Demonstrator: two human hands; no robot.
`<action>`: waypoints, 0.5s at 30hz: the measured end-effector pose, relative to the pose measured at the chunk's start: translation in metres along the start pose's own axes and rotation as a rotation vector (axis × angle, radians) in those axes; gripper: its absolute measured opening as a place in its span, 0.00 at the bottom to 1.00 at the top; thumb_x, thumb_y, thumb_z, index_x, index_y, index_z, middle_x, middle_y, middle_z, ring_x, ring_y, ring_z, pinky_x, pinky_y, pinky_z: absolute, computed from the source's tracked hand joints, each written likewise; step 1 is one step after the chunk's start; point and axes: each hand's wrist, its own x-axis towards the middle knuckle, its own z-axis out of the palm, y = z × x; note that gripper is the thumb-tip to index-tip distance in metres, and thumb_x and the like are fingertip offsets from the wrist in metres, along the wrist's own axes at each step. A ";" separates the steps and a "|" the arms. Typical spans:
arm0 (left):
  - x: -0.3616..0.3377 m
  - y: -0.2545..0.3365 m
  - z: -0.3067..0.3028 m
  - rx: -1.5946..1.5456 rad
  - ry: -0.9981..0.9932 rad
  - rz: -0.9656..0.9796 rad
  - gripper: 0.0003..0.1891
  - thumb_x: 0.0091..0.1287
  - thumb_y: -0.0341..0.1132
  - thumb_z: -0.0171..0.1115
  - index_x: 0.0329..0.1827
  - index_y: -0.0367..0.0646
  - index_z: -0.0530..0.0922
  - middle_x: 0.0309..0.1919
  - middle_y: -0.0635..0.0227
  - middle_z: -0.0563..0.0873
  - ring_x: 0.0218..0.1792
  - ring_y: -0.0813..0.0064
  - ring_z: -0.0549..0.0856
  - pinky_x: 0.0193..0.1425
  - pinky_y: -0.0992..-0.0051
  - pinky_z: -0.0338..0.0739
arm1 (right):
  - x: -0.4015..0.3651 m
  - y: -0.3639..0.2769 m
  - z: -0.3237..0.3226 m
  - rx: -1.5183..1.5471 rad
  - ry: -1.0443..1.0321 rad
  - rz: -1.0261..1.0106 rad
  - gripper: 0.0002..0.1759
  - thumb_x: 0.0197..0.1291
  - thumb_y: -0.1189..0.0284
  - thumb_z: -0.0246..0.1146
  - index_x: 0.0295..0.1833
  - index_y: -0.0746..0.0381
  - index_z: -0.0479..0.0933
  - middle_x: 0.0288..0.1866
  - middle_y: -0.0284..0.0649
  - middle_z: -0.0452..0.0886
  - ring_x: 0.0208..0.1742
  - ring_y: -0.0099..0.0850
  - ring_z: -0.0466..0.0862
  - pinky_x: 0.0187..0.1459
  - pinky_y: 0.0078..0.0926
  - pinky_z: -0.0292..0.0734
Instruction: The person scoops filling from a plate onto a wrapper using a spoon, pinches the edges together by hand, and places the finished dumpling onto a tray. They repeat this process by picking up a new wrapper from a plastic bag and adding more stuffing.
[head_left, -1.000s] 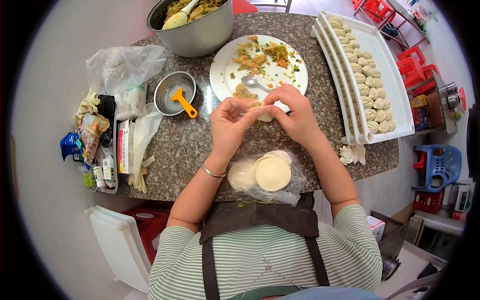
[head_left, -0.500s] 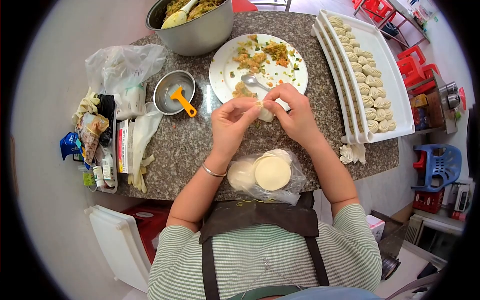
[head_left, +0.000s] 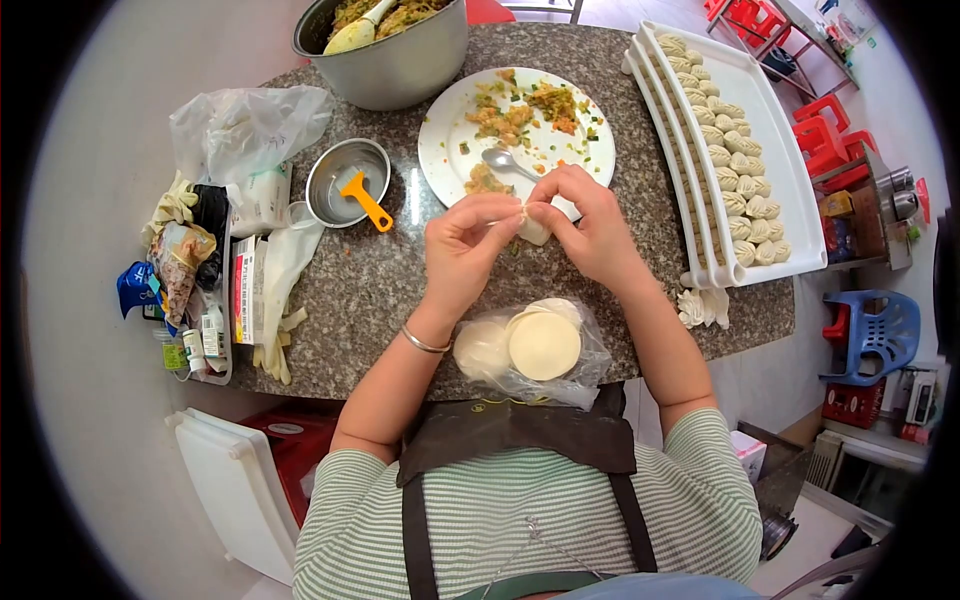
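Observation:
A small white dumpling hangs between my two hands, just over the near edge of a white plate. My left hand pinches its top edge between thumb and fingers, and my right hand pinches it from the other side. Filling and a metal spoon lie on the plate beyond my fingers. Nearer to me, a stack of round dough wrappers rests on a clear plastic bag between my forearms.
Stacked white trays with rows of pleated dumplings stand at the right. A large metal pot is at the back. Left are a metal bowl with an orange-handled tool, plastic bags and a box.
Both hands stay almost in place, still pinching the dumpling's edge. The dumpling looks slightly turned between the fingers.

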 end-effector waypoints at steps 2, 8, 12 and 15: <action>0.000 0.002 0.003 -0.040 0.033 -0.016 0.06 0.63 0.21 0.65 0.42 0.33 0.83 0.44 0.64 0.84 0.44 0.78 0.83 0.47 0.79 0.81 | -0.001 0.000 0.004 0.020 0.022 0.031 0.07 0.59 0.72 0.64 0.35 0.66 0.77 0.34 0.43 0.80 0.40 0.41 0.79 0.47 0.34 0.73; 0.001 0.004 0.003 -0.101 0.060 -0.090 0.06 0.63 0.22 0.66 0.43 0.34 0.83 0.43 0.66 0.85 0.43 0.80 0.83 0.47 0.80 0.80 | -0.002 0.002 0.006 -0.013 0.083 -0.057 0.07 0.58 0.73 0.64 0.35 0.66 0.76 0.34 0.43 0.80 0.40 0.41 0.79 0.47 0.35 0.73; 0.001 0.000 -0.003 -0.098 0.039 -0.119 0.06 0.63 0.22 0.66 0.42 0.35 0.84 0.42 0.67 0.85 0.43 0.80 0.83 0.47 0.79 0.80 | -0.001 0.002 -0.001 0.011 0.019 0.019 0.05 0.57 0.75 0.64 0.36 0.66 0.76 0.36 0.42 0.79 0.40 0.37 0.79 0.46 0.31 0.73; 0.001 0.000 -0.002 -0.010 -0.002 -0.043 0.06 0.62 0.21 0.66 0.41 0.34 0.84 0.42 0.66 0.86 0.42 0.80 0.84 0.46 0.79 0.79 | 0.000 0.002 -0.002 0.011 -0.038 0.014 0.05 0.58 0.77 0.64 0.37 0.66 0.76 0.36 0.40 0.79 0.39 0.33 0.79 0.45 0.27 0.73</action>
